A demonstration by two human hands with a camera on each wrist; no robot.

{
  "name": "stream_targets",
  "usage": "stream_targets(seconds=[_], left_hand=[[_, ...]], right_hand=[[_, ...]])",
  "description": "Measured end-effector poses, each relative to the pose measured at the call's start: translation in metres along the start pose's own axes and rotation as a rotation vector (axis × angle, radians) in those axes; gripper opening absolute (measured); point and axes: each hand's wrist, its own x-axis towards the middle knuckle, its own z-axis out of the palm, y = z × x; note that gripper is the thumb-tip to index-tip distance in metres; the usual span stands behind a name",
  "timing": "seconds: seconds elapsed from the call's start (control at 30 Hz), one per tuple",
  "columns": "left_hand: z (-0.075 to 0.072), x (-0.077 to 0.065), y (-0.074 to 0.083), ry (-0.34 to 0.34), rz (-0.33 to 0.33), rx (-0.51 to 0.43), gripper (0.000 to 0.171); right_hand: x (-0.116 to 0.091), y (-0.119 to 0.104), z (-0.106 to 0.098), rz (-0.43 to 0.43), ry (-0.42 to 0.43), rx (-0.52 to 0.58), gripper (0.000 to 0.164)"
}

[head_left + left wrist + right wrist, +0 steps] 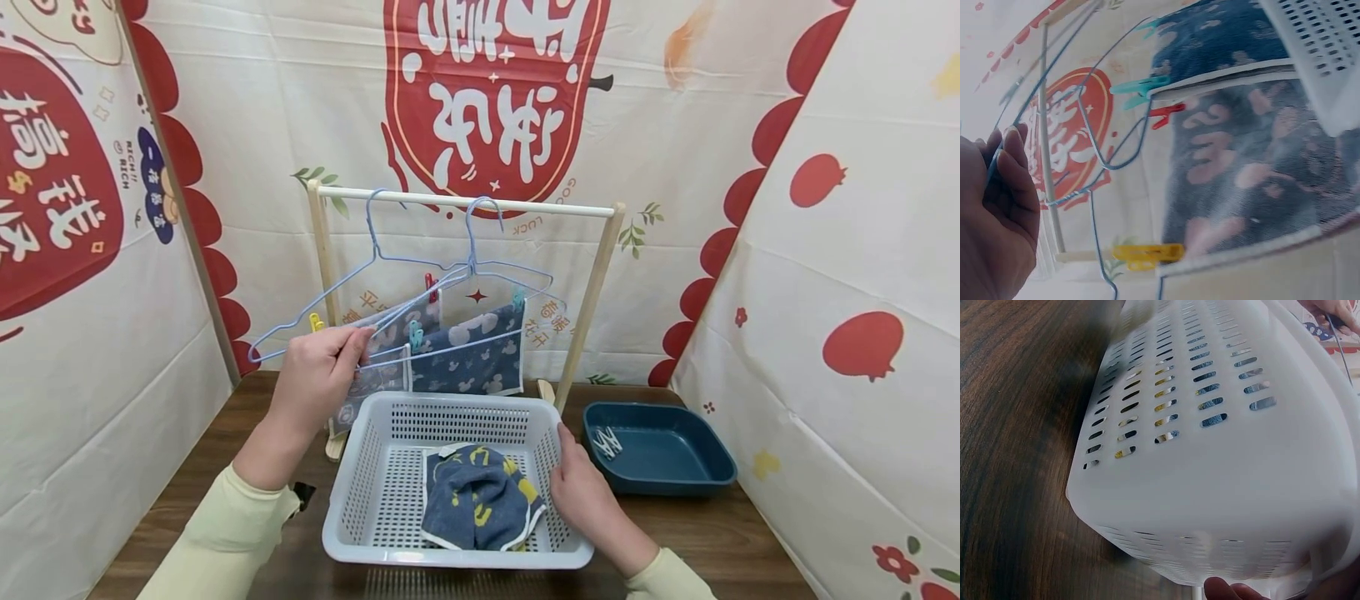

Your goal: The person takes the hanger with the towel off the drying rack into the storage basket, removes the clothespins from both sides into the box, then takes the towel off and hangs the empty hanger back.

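My left hand (318, 371) pinches one end of a light-blue wire hanger (471, 265) whose hook overlaps the rack's rod in the head view. From this hanger hangs a dark-blue patterned towel (472, 358) held by teal clips (416, 335). Behind it, another blue hanger (300, 323) carries a greyer towel (382, 382) with a yellow clip (317, 322) and a red clip (431, 287). My right hand (592, 492) grips the right rim of a white perforated basket (457, 560). Inside the basket lies a crumpled blue towel (480, 500) with yellow print and white edging.
A wooden rack with a white rod (540, 206) stands behind the basket. To the right, a dark-blue tray (667, 487) holds several white clips (607, 443). Printed cloth walls (817, 275) enclose the back and sides of the brown wooden table (172, 492).
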Motion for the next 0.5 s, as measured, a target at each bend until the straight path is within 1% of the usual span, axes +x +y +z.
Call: stream_targets(seconds=[0.13, 0.3, 0.37, 0.5], left_hand=[[0.005, 0.014, 0.005, 0.010, -0.004, 0.038, 0.033], [0.015, 0.032, 0.012, 0.028, 0.046, 0.060, 0.032], [0.019, 0.039, 0.016, 0.026, 0.053, 0.055, 0.032], [0.028, 0.052, 0.026, 0.013, 0.025, 0.037, 0.034]], right_hand=[[0.000, 0.000, 0.000, 0.000, 0.000, 0.007, 0.069], [0.001, 0.001, 0.001, 0.005, 0.001, 0.001, 0.069], [0.002, 0.001, 0.002, 0.008, 0.003, -0.004, 0.069], [0.002, 0.002, 0.002, 0.010, 0.009, -0.004, 0.069]])
